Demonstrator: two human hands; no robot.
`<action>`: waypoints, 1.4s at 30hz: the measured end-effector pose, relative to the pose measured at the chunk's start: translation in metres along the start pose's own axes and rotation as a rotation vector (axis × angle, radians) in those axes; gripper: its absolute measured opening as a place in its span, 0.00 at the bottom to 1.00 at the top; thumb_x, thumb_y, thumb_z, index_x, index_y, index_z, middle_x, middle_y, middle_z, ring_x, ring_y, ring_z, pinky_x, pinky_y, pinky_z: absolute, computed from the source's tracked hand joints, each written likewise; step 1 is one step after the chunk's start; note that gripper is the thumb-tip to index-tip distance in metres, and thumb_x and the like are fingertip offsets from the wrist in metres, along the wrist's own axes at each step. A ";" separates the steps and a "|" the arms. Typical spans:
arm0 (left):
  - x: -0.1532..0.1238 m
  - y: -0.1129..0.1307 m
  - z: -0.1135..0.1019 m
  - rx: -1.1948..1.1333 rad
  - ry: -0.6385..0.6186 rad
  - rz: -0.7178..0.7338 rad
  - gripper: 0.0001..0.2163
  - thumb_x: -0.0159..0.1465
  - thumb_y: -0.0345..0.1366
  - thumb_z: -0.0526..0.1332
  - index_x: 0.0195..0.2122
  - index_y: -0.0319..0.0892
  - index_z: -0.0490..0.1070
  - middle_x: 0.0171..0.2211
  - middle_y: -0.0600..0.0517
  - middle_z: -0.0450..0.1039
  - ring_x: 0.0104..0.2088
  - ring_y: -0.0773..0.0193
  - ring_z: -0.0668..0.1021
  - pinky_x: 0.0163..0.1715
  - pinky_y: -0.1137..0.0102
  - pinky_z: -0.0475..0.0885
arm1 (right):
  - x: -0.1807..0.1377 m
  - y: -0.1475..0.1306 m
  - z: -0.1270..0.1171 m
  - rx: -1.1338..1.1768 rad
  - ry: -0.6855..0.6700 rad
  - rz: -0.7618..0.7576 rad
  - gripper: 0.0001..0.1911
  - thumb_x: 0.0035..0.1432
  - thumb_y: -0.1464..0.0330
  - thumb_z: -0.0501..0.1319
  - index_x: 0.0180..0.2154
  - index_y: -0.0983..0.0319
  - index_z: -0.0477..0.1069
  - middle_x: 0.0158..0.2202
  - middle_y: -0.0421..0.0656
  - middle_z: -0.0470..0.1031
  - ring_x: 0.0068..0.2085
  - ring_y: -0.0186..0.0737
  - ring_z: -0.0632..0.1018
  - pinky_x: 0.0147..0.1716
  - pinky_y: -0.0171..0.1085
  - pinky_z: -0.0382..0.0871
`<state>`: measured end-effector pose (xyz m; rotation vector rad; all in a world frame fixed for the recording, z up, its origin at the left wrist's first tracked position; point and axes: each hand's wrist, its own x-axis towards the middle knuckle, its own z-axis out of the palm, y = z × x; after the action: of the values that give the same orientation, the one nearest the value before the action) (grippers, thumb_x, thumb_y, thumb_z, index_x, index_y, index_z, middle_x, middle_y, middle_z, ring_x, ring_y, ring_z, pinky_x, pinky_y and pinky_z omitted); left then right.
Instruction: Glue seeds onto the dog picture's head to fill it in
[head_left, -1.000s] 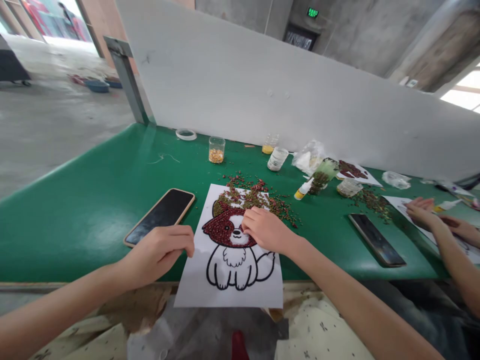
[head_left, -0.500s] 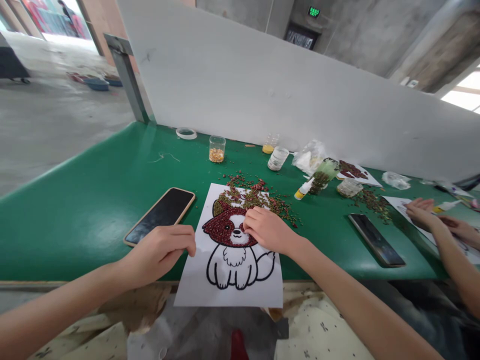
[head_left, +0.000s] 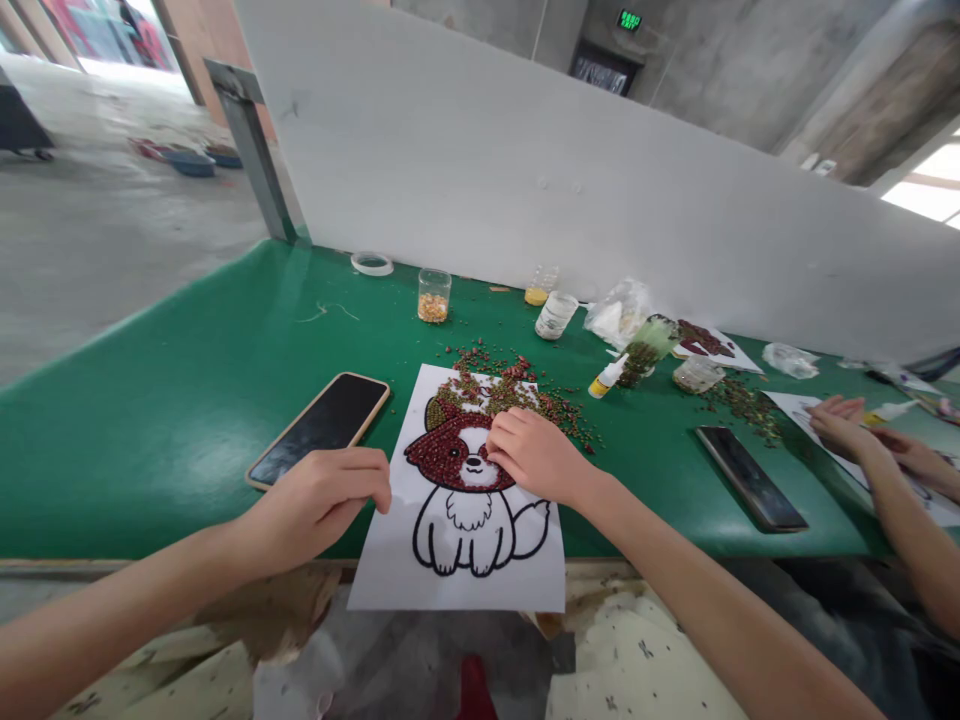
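A sheet of paper (head_left: 375,580) with a printed cartoon dog lies at the table's front edge and juts past it. Red beans cover much of the dog's head (head_left: 442,455); the body is bare line drawing. Over the right side of the head, my right hand (head_left: 536,455) has its fingertips pressed together on the picture; whatever they pinch is hidden. My left hand (head_left: 330,500) rests at the sheet's left edge, fingers curled in, contents not visible. Loose green and red beans (head_left: 510,390) are heaped at the sheet's top and spill onto the table.
Left of the sheet lies a phone (head_left: 322,425); another phone (head_left: 750,478) is to the right. Behind stand a cup of corn kernels (head_left: 433,297), a glue bottle (head_left: 607,377) and a tipped jar of green beans (head_left: 649,350). A co-worker's hands (head_left: 847,425) work at far right.
Almost nothing differs. The whole view has shifted very slightly; both my hands keep their places on and beside the sheet.
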<state>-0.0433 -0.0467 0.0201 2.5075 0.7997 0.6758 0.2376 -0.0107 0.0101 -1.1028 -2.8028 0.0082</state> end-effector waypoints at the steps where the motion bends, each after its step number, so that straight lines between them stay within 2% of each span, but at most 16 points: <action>1: 0.000 0.000 0.000 0.001 -0.001 -0.001 0.17 0.56 0.17 0.45 0.27 0.41 0.69 0.27 0.53 0.69 0.29 0.70 0.71 0.30 0.77 0.63 | 0.000 0.000 0.000 -0.007 0.004 0.006 0.06 0.61 0.69 0.55 0.32 0.63 0.66 0.35 0.44 0.67 0.38 0.39 0.65 0.40 0.38 0.59; 8: 0.000 -0.001 0.001 0.004 -0.005 -0.003 0.17 0.56 0.17 0.45 0.27 0.40 0.69 0.28 0.54 0.69 0.29 0.71 0.71 0.30 0.78 0.63 | 0.001 -0.001 -0.001 -0.011 -0.008 0.030 0.06 0.59 0.67 0.58 0.31 0.63 0.66 0.35 0.44 0.67 0.39 0.39 0.66 0.40 0.38 0.59; 26: -0.001 -0.004 0.001 -0.020 0.012 0.006 0.17 0.58 0.17 0.45 0.28 0.41 0.69 0.28 0.55 0.68 0.30 0.73 0.71 0.30 0.80 0.63 | 0.000 0.001 -0.004 0.013 -0.015 -0.014 0.05 0.61 0.69 0.56 0.32 0.63 0.67 0.35 0.43 0.68 0.39 0.38 0.66 0.40 0.37 0.57; 35: 0.000 -0.002 0.002 0.022 0.029 0.035 0.17 0.57 0.17 0.45 0.28 0.41 0.69 0.28 0.55 0.69 0.29 0.73 0.71 0.30 0.79 0.63 | 0.001 0.000 0.004 -0.015 -0.041 -0.061 0.03 0.60 0.71 0.57 0.33 0.63 0.68 0.36 0.43 0.68 0.39 0.38 0.66 0.39 0.37 0.57; 42: 0.000 -0.001 0.000 0.037 0.031 0.053 0.17 0.57 0.17 0.45 0.28 0.41 0.69 0.27 0.55 0.69 0.29 0.73 0.71 0.30 0.79 0.63 | 0.003 0.003 0.005 -0.048 -0.036 -0.087 0.04 0.58 0.69 0.59 0.32 0.63 0.69 0.35 0.43 0.69 0.38 0.38 0.66 0.39 0.37 0.58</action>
<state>-0.0431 -0.0463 0.0195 2.5654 0.7658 0.7261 0.2364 -0.0062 0.0052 -0.9999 -2.8949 -0.0483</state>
